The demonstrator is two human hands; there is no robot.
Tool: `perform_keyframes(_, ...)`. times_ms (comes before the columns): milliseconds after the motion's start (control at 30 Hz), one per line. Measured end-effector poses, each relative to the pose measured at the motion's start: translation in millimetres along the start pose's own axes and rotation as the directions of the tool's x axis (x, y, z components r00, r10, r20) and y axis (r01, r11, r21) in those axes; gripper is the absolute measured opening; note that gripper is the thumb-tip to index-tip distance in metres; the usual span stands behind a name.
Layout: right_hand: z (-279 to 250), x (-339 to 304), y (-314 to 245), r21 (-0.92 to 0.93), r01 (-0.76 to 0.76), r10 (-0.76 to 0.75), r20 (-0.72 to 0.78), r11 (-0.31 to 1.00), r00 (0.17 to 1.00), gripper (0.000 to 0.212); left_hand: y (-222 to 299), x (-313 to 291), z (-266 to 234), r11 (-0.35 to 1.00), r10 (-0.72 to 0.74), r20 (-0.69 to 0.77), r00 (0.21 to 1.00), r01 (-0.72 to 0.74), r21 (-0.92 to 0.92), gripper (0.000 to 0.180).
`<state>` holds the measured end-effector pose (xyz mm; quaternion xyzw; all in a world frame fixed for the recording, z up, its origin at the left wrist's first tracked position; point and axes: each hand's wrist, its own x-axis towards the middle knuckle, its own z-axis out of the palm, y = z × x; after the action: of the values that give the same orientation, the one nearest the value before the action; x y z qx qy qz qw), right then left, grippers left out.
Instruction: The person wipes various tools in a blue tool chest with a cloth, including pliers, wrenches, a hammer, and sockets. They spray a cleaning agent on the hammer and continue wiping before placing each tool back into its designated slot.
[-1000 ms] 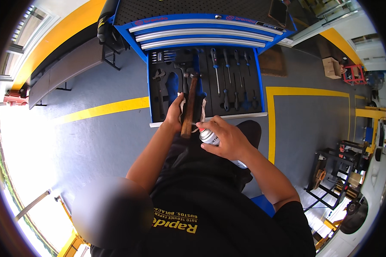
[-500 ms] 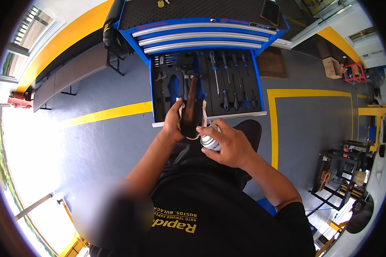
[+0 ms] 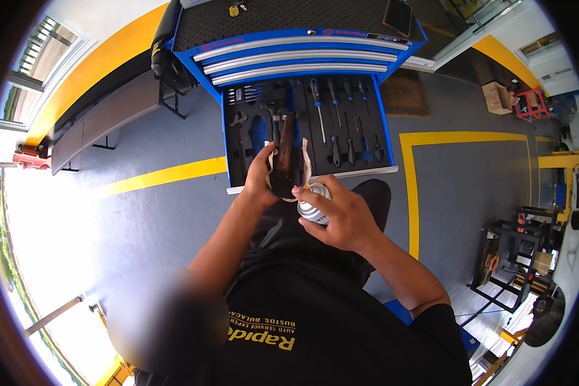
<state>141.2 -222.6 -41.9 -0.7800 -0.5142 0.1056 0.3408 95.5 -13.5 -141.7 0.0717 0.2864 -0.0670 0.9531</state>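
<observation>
My left grip (image 3: 259, 181) is closed around a pale cloth (image 3: 307, 168) and the hammer (image 3: 285, 151) lying in it, thumb along the left edge; the fingers beneath are hidden. The hammer's brown handle runs forward from this grip, its darker butt nearest me, its metal head farthest away, above the open drawer (image 3: 315, 176). My right grip (image 3: 340, 215) is wrapped around a spray can (image 3: 314, 204), the index finger bent over its top, just beside the butt. That hand hides much of the can.

Hammer and cloth block my view of part of the drawer's middle. To their right, screwdrivers (image 3: 318, 103) sit in the dark foam; to the left there is an adjustable wrench (image 3: 239, 120). Beyond the drawer stands the blue tool chest (image 3: 202, 61), with a phone (image 3: 397, 16) and keys (image 3: 234, 10) on its black top.
</observation>
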Motion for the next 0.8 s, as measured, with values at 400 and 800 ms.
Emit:
perform_keyframes(400, -17, 34, 28, 0.096, -0.225, 0.202, 0.206, 0.97, 0.957, 0.057, 4, 33, -29, 0.997, 0.01, -0.103, 0.995, -0.002, 0.074, 0.045)
perform_keyframes(800, 29, 108, 112, 0.022, -0.332, 0.321, 0.204, 0.943, 0.925, 0.059, 56, 132, -48, 0.989, -0.065, -0.279, 0.958, 0.098, 0.106, 0.043)
